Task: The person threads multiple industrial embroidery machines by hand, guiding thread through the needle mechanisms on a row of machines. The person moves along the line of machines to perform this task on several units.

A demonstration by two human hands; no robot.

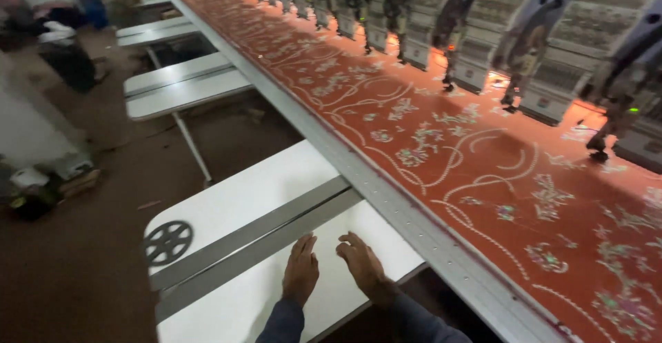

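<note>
Here both hands, left hand (pixel 301 270) and right hand (pixel 363 263), rest flat on the white table (pixel 241 198).

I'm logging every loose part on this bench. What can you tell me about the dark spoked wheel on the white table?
The dark spoked wheel lies flat near the left edge of the white table. It looks like a thin, dark reel or disc, possibly metal, with a small hub, several spokes and rounded openings between them. Nothing rests on it. The left hand and right hand lie flat on the table, well apart from it, beyond a grey rail.
</note>
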